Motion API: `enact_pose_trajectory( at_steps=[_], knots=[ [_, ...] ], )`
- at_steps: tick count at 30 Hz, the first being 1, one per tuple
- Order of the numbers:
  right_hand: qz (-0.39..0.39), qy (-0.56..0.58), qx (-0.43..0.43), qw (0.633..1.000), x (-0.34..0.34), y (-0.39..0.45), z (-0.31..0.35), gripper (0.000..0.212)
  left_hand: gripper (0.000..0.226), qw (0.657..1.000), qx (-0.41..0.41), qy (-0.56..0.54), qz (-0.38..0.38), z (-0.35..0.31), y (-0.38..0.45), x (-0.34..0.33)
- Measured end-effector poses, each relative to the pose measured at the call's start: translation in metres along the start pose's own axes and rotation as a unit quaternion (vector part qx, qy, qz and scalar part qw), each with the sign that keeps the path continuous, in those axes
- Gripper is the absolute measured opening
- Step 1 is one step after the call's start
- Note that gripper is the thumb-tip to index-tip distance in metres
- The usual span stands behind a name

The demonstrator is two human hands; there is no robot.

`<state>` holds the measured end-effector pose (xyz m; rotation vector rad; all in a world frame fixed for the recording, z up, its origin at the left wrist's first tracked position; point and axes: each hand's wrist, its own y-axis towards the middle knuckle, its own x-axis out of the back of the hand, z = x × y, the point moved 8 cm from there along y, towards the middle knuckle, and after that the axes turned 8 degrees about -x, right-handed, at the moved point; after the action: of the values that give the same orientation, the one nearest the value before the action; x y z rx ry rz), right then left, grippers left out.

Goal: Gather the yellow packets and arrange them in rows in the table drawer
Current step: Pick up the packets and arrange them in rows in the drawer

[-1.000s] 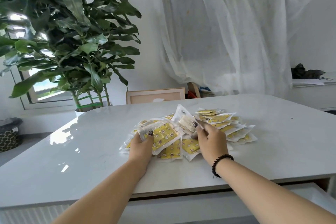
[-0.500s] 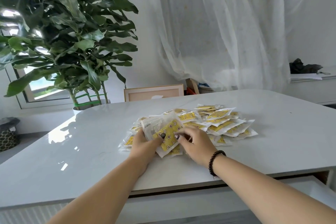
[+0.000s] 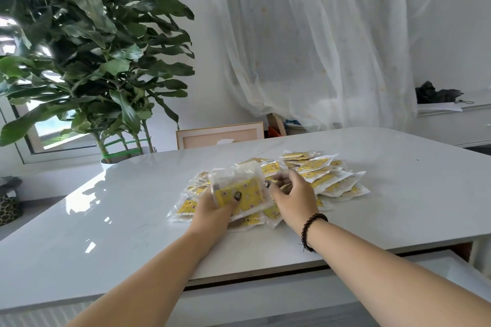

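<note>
Behind the packets [image 3: 326,180], a plant [image 3: 87,66] and curtain [image 3: 326,42] stand.

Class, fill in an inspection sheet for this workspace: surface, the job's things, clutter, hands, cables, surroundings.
Surface: white glossy table, drawer open below its near edge.
Job's things: pile of yellow packets mid-table; none seen in the drawer.
Clutter: nothing seen.
Hands: left hand grips a small stack of packets, thumb on top; right hand, curled, reaches into the pile; whether it grips cannot be told.
Cables: nothing seen.
Surroundings: potted plant far left, sheer curtain behind, picture frame beyond the table.
</note>
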<state>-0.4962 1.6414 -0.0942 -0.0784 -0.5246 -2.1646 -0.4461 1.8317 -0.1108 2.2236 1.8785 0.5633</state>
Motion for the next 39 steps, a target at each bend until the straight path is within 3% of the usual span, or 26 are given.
enact_pose_trajectory(
  at_steps=[3, 6, 10, 12, 15, 17, 20, 23, 25, 29, 31, 32, 34, 36, 37, 39],
  knots=[
    [-0.100, -0.011, 0.017, 0.995, 0.017, 0.000, 0.001, 0.018, 0.017, 0.976, 0.066, -0.164, -0.127, 0.009, -0.001, 0.020],
    [-0.126, -0.101, 0.001, 0.987, 0.018, 0.004, -0.004, 0.021, 0.021, 0.958, 0.075, -0.203, -0.188, 0.015, 0.000, 0.033],
    [-0.024, -0.311, -0.054, 0.949, -0.003, 0.004, -0.013, 0.036, 0.026, 0.959, 0.072, -0.204, -0.184, 0.018, 0.001, 0.030],
    [0.018, -0.362, 0.017, 0.932, -0.015, -0.003, -0.001, 0.051, 0.026, 0.956, 0.073, -0.208, -0.194, 0.019, 0.001, 0.031],
    [0.150, -0.405, 0.170, 0.886, -0.051, -0.027, 0.015, 0.068, 0.023, 0.953, 0.070, -0.198, -0.218, 0.020, 0.001, 0.036],
    [0.199, -0.422, 0.179, 0.867, -0.062, -0.033, 0.010, 0.066, 0.025, 0.951, 0.075, -0.187, -0.236, 0.025, 0.002, 0.040],
    [0.207, -0.440, 0.162, 0.859, -0.063, -0.032, 0.008, 0.061, 0.024, 0.945, 0.109, -0.141, -0.275, 0.034, 0.000, 0.047],
    [0.197, -0.555, 0.239, 0.772, -0.072, -0.038, 0.017, 0.057, 0.035, 0.940, 0.128, -0.095, -0.301, 0.031, -0.006, 0.053],
    [0.179, -0.600, 0.316, 0.713, -0.078, -0.046, 0.025, 0.041, 0.044, 0.941, 0.134, -0.058, -0.305, 0.026, -0.010, 0.052],
    [0.216, -0.571, 0.387, 0.691, -0.081, -0.056, 0.030, 0.018, 0.082, 0.944, 0.131, -0.052, -0.298, 0.025, -0.011, 0.051],
    [0.218, -0.537, 0.396, 0.712, -0.074, -0.062, 0.032, 0.018, 0.097, 0.948, 0.121, -0.070, -0.286, 0.024, -0.010, 0.050],
    [0.184, -0.517, 0.399, 0.735, -0.070, -0.060, 0.034, 0.022, 0.099, 0.949, 0.115, -0.072, -0.286, 0.026, -0.008, 0.051],
    [0.147, -0.438, 0.339, 0.820, -0.056, -0.051, 0.037, 0.019, 0.097, 0.954, 0.097, -0.063, -0.275, 0.025, -0.006, 0.051],
    [0.064, -0.313, 0.212, 0.924, -0.030, -0.034, 0.037, 0.015, 0.079, 0.965, 0.088, -0.030, -0.244, 0.019, -0.005, 0.046],
    [0.013, -0.248, 0.147, 0.957, -0.018, -0.025, 0.031, 0.015, 0.063, 0.970, 0.088, -0.015, -0.224, 0.017, -0.002, 0.043],
    [-0.059, -0.121, 0.024, 0.991, 0.000, -0.015, 0.019, 0.018, 0.034, 0.975, 0.091, -0.022, -0.200, 0.018, 0.002, 0.037]
  ],
)
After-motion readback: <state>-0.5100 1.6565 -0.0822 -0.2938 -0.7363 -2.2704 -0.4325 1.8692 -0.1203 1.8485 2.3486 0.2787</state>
